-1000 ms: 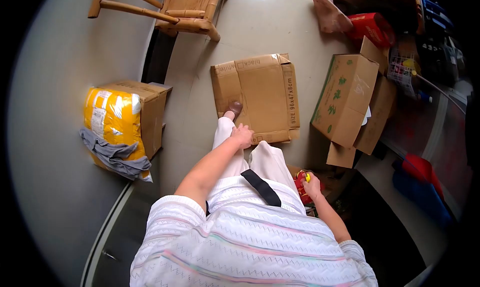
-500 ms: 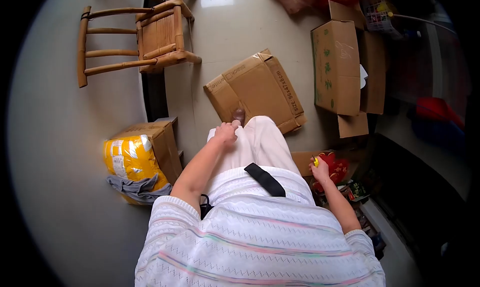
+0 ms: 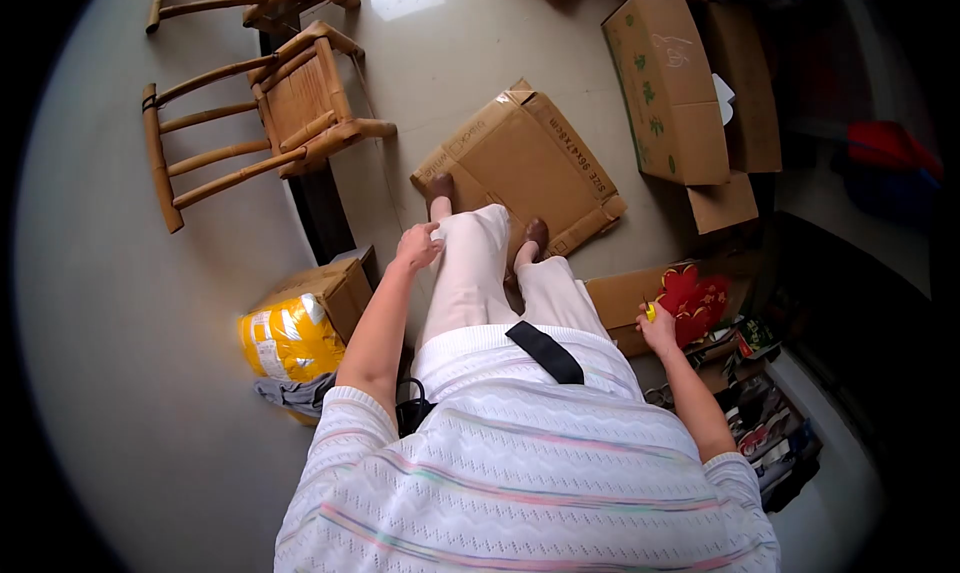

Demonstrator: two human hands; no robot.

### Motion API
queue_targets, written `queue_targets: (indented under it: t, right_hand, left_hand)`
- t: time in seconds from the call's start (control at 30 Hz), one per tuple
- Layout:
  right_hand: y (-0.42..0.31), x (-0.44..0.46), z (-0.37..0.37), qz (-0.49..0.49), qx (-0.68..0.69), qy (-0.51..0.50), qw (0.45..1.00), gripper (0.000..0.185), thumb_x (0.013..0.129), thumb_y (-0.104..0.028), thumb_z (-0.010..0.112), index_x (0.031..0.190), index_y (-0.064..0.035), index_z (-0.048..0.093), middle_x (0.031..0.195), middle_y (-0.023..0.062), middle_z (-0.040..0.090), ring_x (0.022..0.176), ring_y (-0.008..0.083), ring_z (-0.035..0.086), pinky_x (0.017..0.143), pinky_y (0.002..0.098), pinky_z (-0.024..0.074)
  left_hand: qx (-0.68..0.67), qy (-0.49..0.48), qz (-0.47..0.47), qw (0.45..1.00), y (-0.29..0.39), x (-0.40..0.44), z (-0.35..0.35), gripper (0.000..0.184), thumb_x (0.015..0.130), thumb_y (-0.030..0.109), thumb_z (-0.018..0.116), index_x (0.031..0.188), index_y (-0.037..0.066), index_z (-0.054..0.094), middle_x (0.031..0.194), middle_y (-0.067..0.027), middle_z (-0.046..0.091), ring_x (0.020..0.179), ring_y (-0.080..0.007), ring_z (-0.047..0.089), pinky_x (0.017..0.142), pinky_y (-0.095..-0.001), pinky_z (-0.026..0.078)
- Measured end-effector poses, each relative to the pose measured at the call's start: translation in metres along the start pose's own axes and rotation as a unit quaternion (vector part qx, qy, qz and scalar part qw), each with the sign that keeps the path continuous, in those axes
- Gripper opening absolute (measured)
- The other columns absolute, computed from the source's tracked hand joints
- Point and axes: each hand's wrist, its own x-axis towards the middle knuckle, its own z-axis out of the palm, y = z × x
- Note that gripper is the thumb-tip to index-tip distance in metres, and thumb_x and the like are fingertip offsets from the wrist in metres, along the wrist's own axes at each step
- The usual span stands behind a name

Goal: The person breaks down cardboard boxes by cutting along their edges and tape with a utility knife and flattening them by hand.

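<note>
My left hand (image 3: 417, 246) is beside the left knee of the pale trousers (image 3: 468, 273), its fingers loosely bent and slightly apart, with nothing visible in them. On the other side, my right hand (image 3: 657, 328) is closed around a small yellow-handled tool (image 3: 651, 312). A thin dark tip sticks out of the tool; its exact kind is too small to make out. Just beyond that hand is a red decorated item (image 3: 692, 301) with gold markings. A flattened cardboard box (image 3: 535, 158) with printed size text lies on the floor under my feet.
Two bamboo chairs (image 3: 305, 93) stand at the upper left. An open cardboard carton (image 3: 668, 93) is at the upper right. Near my left arm, a yellow wrapped package (image 3: 290, 338) rests against a brown box (image 3: 340, 291). Assorted items (image 3: 775, 428) crowd a low spot at right.
My feet and legs have shifted, and both shoes now show on the flattened box. My left hand has moved left and slightly up. The right hand still holds the yellow-handled tool.
</note>
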Motion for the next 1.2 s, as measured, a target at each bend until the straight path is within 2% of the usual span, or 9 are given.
queue_targets:
  t: [0.23,0.37,0.47,0.57,0.8,1.03,1.07,1.17,1.2]
  right_hand:
    - [-0.069,-0.008,0.046,0.036,0.105,0.052,0.993,0.02,0.078,-0.004,0.056,0.098,-0.001,0.056,0.071,0.007,0.063,0.057,0.0131,0.06,0.054,0.026,0.0485]
    - [-0.125,-0.024,0.093,0.042,0.141,-0.012,0.989,0.019,0.079,-0.003,0.055,0.098,-0.0017,0.057,0.074,0.0067,0.063,0.058,0.0117,0.06,0.057,0.0256,0.0491]
    - [-0.152,-0.033,0.12,-0.001,0.147,0.008,0.989,0.019,0.078,-0.013,0.058,0.095,-0.0044,0.058,0.075,0.0116,0.064,0.065,0.0233,0.063,0.063,0.0339,0.0493]
    - [-0.173,-0.053,0.13,-0.042,0.05,0.053,0.996,0.022,0.078,-0.018,0.06,0.095,-0.0056,0.059,0.08,0.0156,0.064,0.077,0.0327,0.062,0.069,0.04,0.048]
    - [-0.119,-0.069,0.142,-0.024,0.017,0.004,1.0,0.024,0.078,-0.024,0.062,0.094,-0.0064,0.061,0.085,0.0184,0.063,0.082,0.0358,0.06,0.072,0.0406,0.0478]
    - [-0.019,-0.103,0.162,-0.062,0.069,0.048,0.995,0.026,0.08,-0.029,0.062,0.092,-0.006,0.059,0.084,0.0186,0.062,0.08,0.0374,0.06,0.068,0.0429,0.0467]
    - [-0.01,-0.109,0.156,-0.059,0.074,0.044,0.995,0.026,0.08,-0.029,0.062,0.092,-0.0061,0.059,0.084,0.0184,0.062,0.08,0.0371,0.06,0.068,0.0429,0.0466]
    - [0.017,-0.12,0.147,-0.05,0.074,0.025,0.996,0.025,0.079,-0.027,0.062,0.092,-0.0062,0.059,0.084,0.0184,0.062,0.082,0.0365,0.059,0.069,0.0422,0.0464]
    - [0.023,-0.12,0.146,-0.05,0.073,0.017,0.996,0.025,0.078,-0.027,0.062,0.092,-0.0062,0.059,0.084,0.0185,0.062,0.083,0.0363,0.059,0.069,0.0418,0.0464]
  left_hand:
    - [0.06,-0.045,0.017,0.997,-0.033,0.05,-0.064,0.047,0.073,0.022,0.057,0.118,0.011,0.057,0.114,-0.0143,0.058,0.108,-0.0298,0.053,0.095,-0.0367,0.041]
    - [0.056,-0.048,0.036,0.997,-0.061,0.065,-0.094,0.045,0.073,0.022,0.058,0.116,0.01,0.058,0.115,-0.0137,0.058,0.109,-0.029,0.054,0.095,-0.0359,0.041]
    - [0.056,-0.063,0.034,0.996,-0.073,0.07,-0.105,0.043,0.073,0.021,0.058,0.114,0.009,0.059,0.114,-0.0138,0.059,0.107,-0.029,0.054,0.095,-0.0352,0.041]
    - [0.094,-0.051,0.045,0.993,-0.089,0.071,-0.098,0.042,0.073,0.02,0.058,0.113,0.009,0.059,0.112,-0.0153,0.059,0.104,-0.0296,0.056,0.093,-0.0361,0.043]
    - [0.125,-0.066,0.052,0.989,-0.07,0.052,-0.063,0.042,0.074,0.023,0.057,0.113,0.009,0.059,0.109,-0.0151,0.061,0.097,-0.0298,0.059,0.087,-0.0367,0.046]
    - [0.099,-0.07,0.143,0.982,-0.026,0.012,-0.009,0.044,0.073,0.024,0.059,0.113,0.008,0.06,0.105,-0.0173,0.063,0.098,-0.0286,0.06,0.087,-0.0348,0.046]
    - [0.109,-0.103,0.146,0.978,-0.016,0.003,-0.011,0.043,0.075,0.023,0.058,0.116,0.008,0.057,0.112,-0.0142,0.06,0.101,-0.0286,0.058,0.089,-0.0343,0.045]
    - [0.081,-0.117,0.204,0.969,0.002,-0.027,-0.019,0.043,0.076,0.023,0.059,0.116,0.008,0.057,0.109,-0.0145,0.061,0.097,-0.0279,0.059,0.086,-0.0343,0.046]
    - [0.13,-0.117,0.214,0.961,0.025,-0.048,-0.033,0.042,0.076,0.022,0.059,0.115,0.008,0.058,0.106,-0.0149,0.062,0.093,-0.0277,0.06,0.084,-0.034,0.047]
